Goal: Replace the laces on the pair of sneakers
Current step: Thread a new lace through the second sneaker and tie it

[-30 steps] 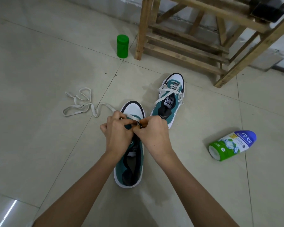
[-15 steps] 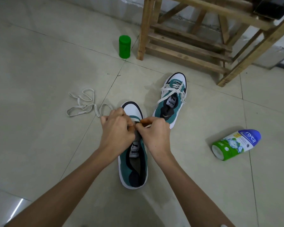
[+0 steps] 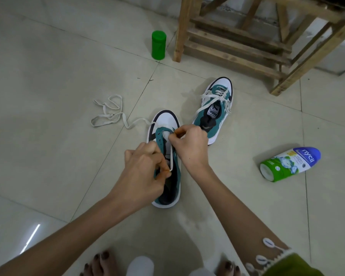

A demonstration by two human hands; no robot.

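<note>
The work is at the toe end of the near sneaker [image 3: 166, 198], which lies in the middle of the frame on the tiled floor [image 3: 48, 136] with its toe pointing up the picture. The right hand [image 3: 189, 145] pinches the white lace [image 3: 108, 115] at the lowest eyelets with fingers curled tight, while the left hand [image 3: 142, 174] pinches the tip of a short strand over the tongue, just below. The rest of the lace trails off the toe to a loose heap at the left of the frame. It looks like the first crossing is being set, though whether the strand is going in or coming out cannot be told for sure. The next move probably calls for drawing the slack through and evening the two ends before the next pair of eyelets, and the long tail on the floor may twist as it is pulled. The far sneaker [image 3: 213, 113], just beside to the upper right, carries a loosely threaded lace. A bottle [image 3: 290, 164] lies on its side well to the right, a green can [image 3: 158, 44] stands at the upper middle next to a wooden frame [image 3: 237, 48], and bare feet [image 3: 100, 261] show at the bottom edge. None of these crowds the hands.
</note>
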